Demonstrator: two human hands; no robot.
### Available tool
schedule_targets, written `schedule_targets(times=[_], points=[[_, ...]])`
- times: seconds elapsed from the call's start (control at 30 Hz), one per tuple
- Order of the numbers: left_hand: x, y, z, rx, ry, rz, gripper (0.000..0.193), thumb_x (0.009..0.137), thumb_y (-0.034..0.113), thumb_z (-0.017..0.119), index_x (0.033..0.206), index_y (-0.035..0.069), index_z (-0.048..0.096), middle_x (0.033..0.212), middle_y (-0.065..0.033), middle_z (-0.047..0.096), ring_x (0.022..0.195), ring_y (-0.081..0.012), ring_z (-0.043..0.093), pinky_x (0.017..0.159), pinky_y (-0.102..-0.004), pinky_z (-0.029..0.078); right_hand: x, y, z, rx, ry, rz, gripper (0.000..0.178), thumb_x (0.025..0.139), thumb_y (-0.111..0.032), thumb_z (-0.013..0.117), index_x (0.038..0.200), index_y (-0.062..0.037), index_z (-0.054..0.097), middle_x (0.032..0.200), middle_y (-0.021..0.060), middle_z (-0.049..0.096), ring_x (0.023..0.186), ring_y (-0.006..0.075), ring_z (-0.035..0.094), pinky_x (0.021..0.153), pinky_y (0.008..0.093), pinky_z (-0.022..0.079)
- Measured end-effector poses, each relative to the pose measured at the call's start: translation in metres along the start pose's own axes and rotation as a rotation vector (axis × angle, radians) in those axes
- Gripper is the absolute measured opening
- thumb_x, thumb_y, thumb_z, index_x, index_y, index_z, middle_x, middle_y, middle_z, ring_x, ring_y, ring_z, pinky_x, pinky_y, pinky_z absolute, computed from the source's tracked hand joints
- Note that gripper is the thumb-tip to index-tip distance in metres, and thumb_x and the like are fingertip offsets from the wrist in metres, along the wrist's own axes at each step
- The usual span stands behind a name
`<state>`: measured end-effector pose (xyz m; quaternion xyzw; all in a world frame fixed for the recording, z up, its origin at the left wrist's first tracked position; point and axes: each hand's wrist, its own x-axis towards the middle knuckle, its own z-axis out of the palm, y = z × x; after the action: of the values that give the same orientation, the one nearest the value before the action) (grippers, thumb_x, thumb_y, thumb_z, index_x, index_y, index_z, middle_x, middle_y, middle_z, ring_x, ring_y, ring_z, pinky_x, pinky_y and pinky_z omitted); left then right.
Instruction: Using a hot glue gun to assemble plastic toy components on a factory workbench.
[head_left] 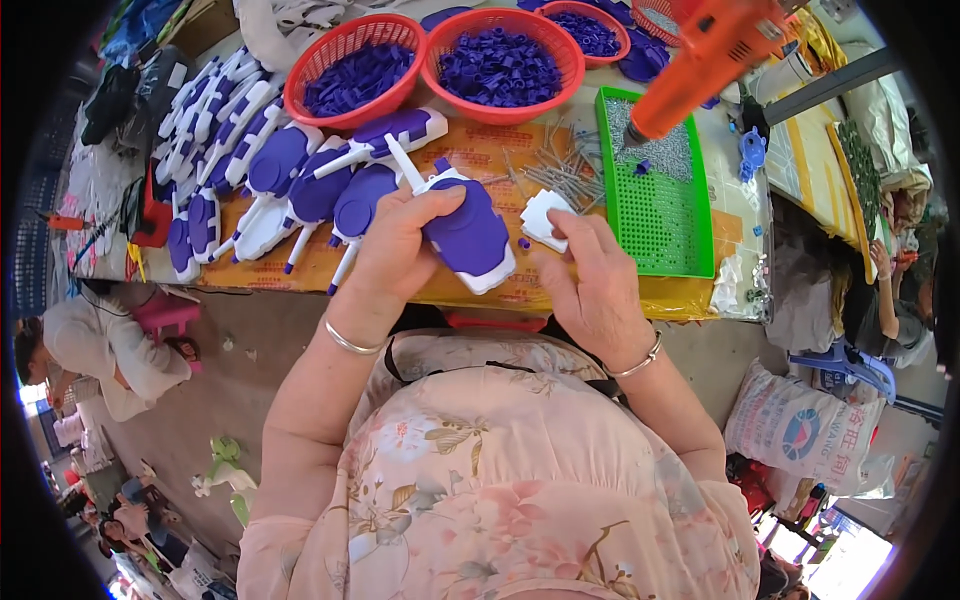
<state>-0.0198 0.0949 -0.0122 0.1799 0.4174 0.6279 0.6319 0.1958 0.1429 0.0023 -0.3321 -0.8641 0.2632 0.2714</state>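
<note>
Holding a purple-and-white plastic piece (468, 232) over the table (482, 142)

We are clasping the piece in our left hand (393, 245), just above the middle of the frame, the thumb pressing along its purple top while the other fingers are mostly hiding beneath. Right of centre, our right hand (605, 285) is curling its fingers beside a white plastic part (545, 219), thumb standing apart from forefinger; we cannot tell whether any fingers are pinching the part. Thin metal rods (570, 165) are lying just above it. Similar purple-and-white assemblies (275, 160) are crowding the upper left, and two red baskets (500, 114) are holding purple parts (500, 68) at top centre. At upper right, an orange power tool (690, 75) is pointing down over a green tray (658, 235).
</note>
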Motion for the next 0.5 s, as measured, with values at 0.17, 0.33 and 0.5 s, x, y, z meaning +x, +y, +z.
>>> schedule_targets(times=[0.17, 0.33, 0.5], points=[[-0.005, -0.025, 0.008, -0.130, -0.036, -0.040, 0.032, 0.098, 0.024, 0.050, 0.116, -0.002, 0.059, 0.111, -0.0109, 0.065, 0.098, -0.0210, 0.064, 0.090, -0.0375, 0.051, 0.012, -0.027, 0.013, -0.028, 0.015, -0.136, 0.079, 0.070, -0.030, 0.080, 0.133, 0.0015, 0.042, 0.117, 0.0217, 0.054, 0.110, 0.0393, 0.052, 0.091, 0.0432, 0.047], [-0.021, -0.024, 0.012, -0.233, -0.157, -0.036, 0.041, 0.098, 0.027, 0.050, 0.129, 0.000, 0.049, 0.121, -0.0077, 0.060, 0.109, -0.0201, 0.059, 0.096, -0.0384, 0.047, 0.012, -0.018, 0.020, 0.061, -0.033, -0.061, 0.081, 0.070, -0.025, 0.081, 0.135, 0.0008, 0.040, 0.111, 0.0210, 0.057, 0.103, 0.0384, 0.056, 0.086, 0.0429, 0.049], [-0.030, -0.021, 0.006, -0.109, -0.210, -0.016, 0.059, 0.087, 0.012, 0.067, 0.137, 0.000, 0.038, 0.124, -0.0089, 0.054, 0.113, -0.0189, 0.055, 0.096, -0.0358, 0.046, 0.015, -0.016, 0.013, 0.374, -0.122, 0.070, 0.065, 0.075, -0.023, 0.077, 0.128, 0.0018, 0.049, 0.109, 0.0197, 0.061, 0.100, 0.0313, 0.062, 0.084, 0.0373, 0.050]])
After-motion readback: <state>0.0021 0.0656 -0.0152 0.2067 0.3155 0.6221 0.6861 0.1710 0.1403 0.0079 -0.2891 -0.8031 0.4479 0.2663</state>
